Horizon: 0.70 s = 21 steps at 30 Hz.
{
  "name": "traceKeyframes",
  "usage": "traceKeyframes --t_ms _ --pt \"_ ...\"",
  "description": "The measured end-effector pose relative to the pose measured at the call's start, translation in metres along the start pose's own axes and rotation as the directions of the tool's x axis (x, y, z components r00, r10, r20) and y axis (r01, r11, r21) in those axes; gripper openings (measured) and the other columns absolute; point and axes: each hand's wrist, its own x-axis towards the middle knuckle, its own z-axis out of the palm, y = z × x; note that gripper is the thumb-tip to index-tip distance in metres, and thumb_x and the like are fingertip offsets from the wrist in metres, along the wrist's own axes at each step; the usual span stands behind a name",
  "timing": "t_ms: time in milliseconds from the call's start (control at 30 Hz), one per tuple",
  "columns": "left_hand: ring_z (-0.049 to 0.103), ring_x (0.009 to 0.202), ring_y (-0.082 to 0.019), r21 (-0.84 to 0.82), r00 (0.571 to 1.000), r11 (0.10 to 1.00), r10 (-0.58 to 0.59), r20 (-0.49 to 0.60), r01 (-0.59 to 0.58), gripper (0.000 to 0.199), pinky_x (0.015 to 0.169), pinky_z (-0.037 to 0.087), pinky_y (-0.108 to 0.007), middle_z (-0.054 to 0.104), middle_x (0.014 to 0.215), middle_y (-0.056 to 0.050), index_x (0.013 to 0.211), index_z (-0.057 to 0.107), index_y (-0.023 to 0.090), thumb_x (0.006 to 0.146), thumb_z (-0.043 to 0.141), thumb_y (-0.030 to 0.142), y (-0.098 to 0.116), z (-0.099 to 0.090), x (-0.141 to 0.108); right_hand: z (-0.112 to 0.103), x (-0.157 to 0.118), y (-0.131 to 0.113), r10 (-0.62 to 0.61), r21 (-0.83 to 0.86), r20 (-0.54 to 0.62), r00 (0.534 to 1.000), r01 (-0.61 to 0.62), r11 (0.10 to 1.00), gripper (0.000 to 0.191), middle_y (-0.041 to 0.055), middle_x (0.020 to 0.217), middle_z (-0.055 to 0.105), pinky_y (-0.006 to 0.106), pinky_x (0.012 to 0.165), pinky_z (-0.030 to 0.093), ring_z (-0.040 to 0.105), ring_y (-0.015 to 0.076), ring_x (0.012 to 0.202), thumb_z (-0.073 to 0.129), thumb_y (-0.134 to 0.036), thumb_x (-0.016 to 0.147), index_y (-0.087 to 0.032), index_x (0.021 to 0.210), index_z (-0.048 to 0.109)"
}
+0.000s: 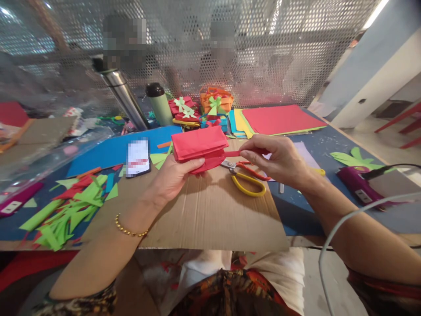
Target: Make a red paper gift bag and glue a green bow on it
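Observation:
A folded red paper piece point(200, 141), shaped like a small bag or box, is held up over the cardboard sheet point(204, 215). My left hand point(179, 175) grips it from below, thumb on its near face. My right hand point(276, 158) pinches a narrow red paper strip point(233, 153) that reaches the right side of the folded piece; whether the strip is joined to it I cannot tell. Below the right hand lie scissors point(248, 184) with yellow and orange handles, their blades partly hidden behind the red paper.
Green and red paper scraps point(75, 202) heap at left beside a phone point(138, 158). Behind stand a steel flask point(123, 94), a green bottle point(159, 105) and finished paper boxes point(217, 101). Coloured sheets point(283, 119) and a purple power strip point(357, 184) with cables lie right.

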Motion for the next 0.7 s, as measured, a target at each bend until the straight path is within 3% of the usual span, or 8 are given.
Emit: traceKeyframes --t_ms 167,400,700 --pt "0.067 0.066 -0.015 -0.016 1.0 1.0 -0.012 0.021 0.012 0.041 0.055 0.055 -0.027 0.078 0.094 -0.005 0.101 0.075 0.017 0.065 0.094 0.026 -0.0001 0.0006 -0.0008 0.0 -0.0001 -0.0024 -0.002 0.005 -0.016 1.0 0.002 1.0 0.025 0.003 0.073 0.069 0.032 0.063 0.044 0.056 0.0144 0.062 0.064 -0.038 0.099 -0.02 0.084 0.073" --pt "0.071 0.079 -0.019 -0.016 1.0 1.0 -0.026 0.009 0.026 0.045 0.061 0.06 -0.028 0.08 0.105 -0.007 0.105 0.077 0.018 0.064 0.094 0.024 0.001 0.0024 -0.0038 0.0014 -0.0005 -0.0029 0.026 0.003 -0.018 1.0 -0.026 1.0 0.03 0.0008 0.068 0.065 0.031 0.058 0.038 0.05 0.0124 0.058 0.064 -0.043 0.099 -0.02 0.082 0.071" --pt "0.071 0.08 -0.02 0.002 0.999 0.999 -0.039 0.02 0.039 0.044 0.058 0.06 -0.028 0.08 0.106 -0.009 0.104 0.08 0.017 0.063 0.094 0.025 0.0015 0.0041 -0.0061 0.0055 0.0001 -0.0004 -0.006 -0.003 0.025 1.0 0.006 1.0 0.032 0.0007 0.069 0.063 0.03 0.063 0.039 0.05 0.0126 0.063 0.062 -0.042 0.101 -0.019 0.08 0.069"
